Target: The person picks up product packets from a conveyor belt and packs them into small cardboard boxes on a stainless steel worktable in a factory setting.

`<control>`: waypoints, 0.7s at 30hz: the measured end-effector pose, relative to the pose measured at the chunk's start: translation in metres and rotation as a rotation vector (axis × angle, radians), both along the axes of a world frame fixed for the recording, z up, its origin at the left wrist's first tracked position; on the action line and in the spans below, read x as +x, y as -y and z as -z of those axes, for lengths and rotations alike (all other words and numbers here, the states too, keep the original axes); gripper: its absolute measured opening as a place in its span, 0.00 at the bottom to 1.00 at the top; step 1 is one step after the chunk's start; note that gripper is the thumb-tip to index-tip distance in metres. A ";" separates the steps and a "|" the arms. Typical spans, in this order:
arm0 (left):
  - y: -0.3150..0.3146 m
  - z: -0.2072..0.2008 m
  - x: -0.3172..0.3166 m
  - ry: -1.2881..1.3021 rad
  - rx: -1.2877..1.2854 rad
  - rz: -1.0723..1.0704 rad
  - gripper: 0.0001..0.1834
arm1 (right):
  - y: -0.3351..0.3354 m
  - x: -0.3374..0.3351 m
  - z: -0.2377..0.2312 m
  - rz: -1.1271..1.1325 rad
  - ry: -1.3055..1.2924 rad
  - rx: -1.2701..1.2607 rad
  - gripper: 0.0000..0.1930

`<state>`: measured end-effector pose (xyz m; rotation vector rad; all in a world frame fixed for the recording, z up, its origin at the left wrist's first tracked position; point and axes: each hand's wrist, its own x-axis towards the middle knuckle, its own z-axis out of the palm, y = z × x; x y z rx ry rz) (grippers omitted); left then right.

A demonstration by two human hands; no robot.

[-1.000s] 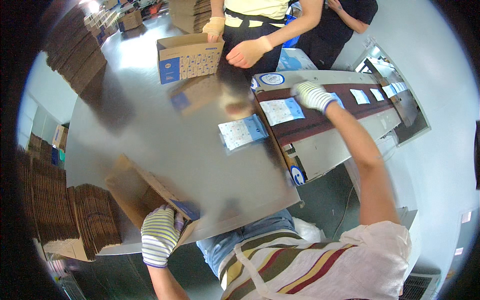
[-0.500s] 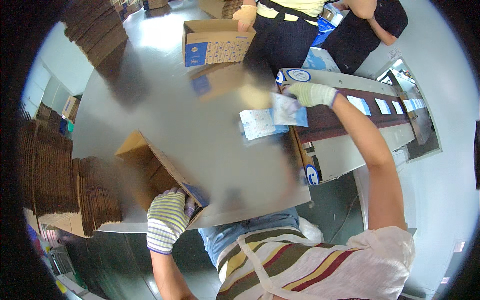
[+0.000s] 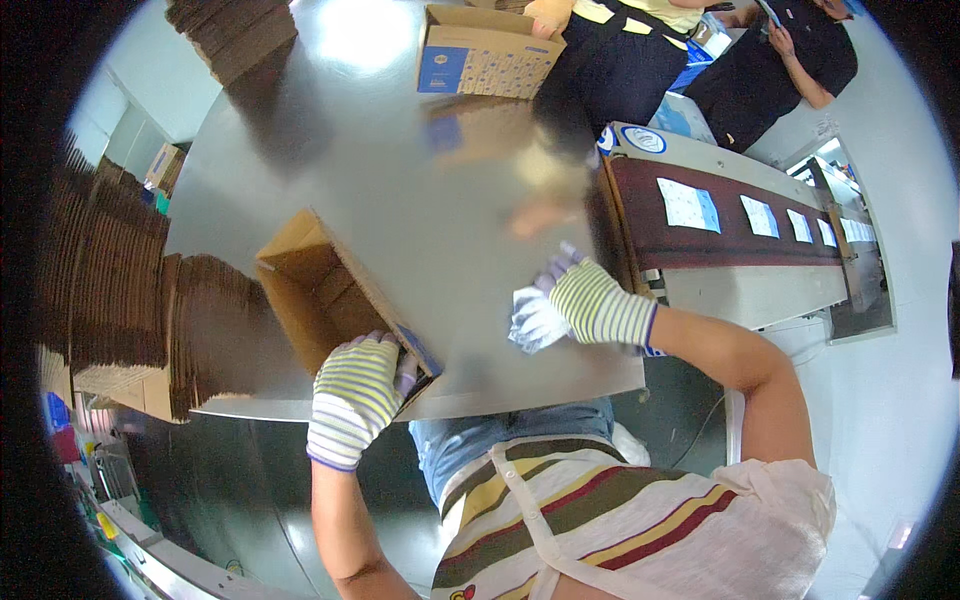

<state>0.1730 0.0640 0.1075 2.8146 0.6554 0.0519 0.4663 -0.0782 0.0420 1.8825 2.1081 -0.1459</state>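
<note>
My left hand (image 3: 357, 392), in a striped knit glove, grips the near end of an open cardboard box (image 3: 312, 300). The box lies tilted at the table's near edge, its opening showing a brown inside. My right hand (image 3: 597, 303), gloved alike, is above the table to the right of the box. It holds a small bunch of white-and-blue packets (image 3: 537, 320), blurred and partly hidden by the hand. How many packets are in the bunch I cannot tell.
On the right, a conveyor with a dark red belt (image 3: 640, 240) carries several flat packets (image 3: 688, 205). Stacks of flattened cardboard (image 3: 115, 270) stand at the left. Across the metal table (image 3: 450, 200), another person's gloved hand (image 3: 549, 15) touches a second box (image 3: 490, 60).
My right hand has moved nearer, away from the conveyor's end, taking the packets along. My left hand stays on the box. Another packet has come up near the belt's end.
</note>
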 end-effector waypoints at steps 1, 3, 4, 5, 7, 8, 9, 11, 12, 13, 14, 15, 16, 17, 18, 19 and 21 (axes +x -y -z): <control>-0.003 -0.002 0.002 -0.024 0.006 0.021 0.15 | -0.006 -0.003 -0.005 0.060 -0.139 -0.053 0.38; -0.005 0.004 0.007 -0.035 0.017 0.031 0.15 | -0.012 -0.008 -0.012 0.208 -0.417 -0.165 0.42; -0.001 0.000 0.004 -0.038 -0.008 -0.006 0.15 | -0.017 -0.003 -0.003 0.230 -0.643 -0.042 0.41; 0.004 -0.009 0.000 -0.031 0.014 -0.026 0.15 | -0.025 -0.002 0.005 0.250 -0.871 0.073 0.41; -0.001 -0.007 0.010 -0.208 -0.042 -0.031 0.18 | -0.057 -0.028 -0.021 -0.030 -1.265 0.469 0.34; -0.001 -0.008 0.014 -0.170 -0.043 -0.022 0.18 | -0.080 -0.033 -0.013 -0.158 -1.139 0.558 0.26; -0.004 -0.002 0.015 -0.189 -0.031 0.005 0.18 | -0.091 -0.052 -0.044 -0.244 -1.129 0.619 0.23; -0.001 -0.006 0.012 -0.181 -0.079 -0.053 0.18 | -0.115 -0.095 -0.095 -0.443 -1.088 0.726 0.20; 0.001 -0.011 0.006 -0.240 -0.075 -0.062 0.18 | -0.126 -0.120 -0.113 -0.556 -1.062 0.774 0.20; -0.003 0.016 -0.001 0.090 0.114 0.030 0.17 | -0.135 -0.129 -0.112 -0.438 -1.095 0.620 0.23; -0.001 0.011 0.001 0.053 0.082 0.015 0.16 | -0.143 -0.136 -0.112 -0.311 -1.116 0.481 0.27; 0.002 0.006 0.005 0.016 0.050 0.000 0.16 | -0.152 -0.140 -0.094 -0.021 -1.265 0.200 0.35; 0.004 0.012 0.001 0.073 0.092 -0.006 0.16 | -0.153 -0.153 -0.086 -0.077 -0.914 0.376 0.34; 0.003 0.015 -0.005 0.028 0.082 -0.035 0.16 | -0.152 -0.162 -0.080 -0.131 -0.557 0.541 0.32; 0.002 0.016 -0.008 -0.001 0.056 -0.041 0.16 | -0.158 -0.156 -0.079 -0.198 -0.511 0.333 0.33; 0.001 0.013 -0.007 -0.030 0.028 -0.036 0.16 | -0.158 -0.156 -0.076 -0.214 -0.502 0.345 0.32; 0.003 0.014 -0.008 0.062 0.022 -0.036 0.15 | -0.158 -0.155 -0.064 -0.244 -0.484 0.370 0.30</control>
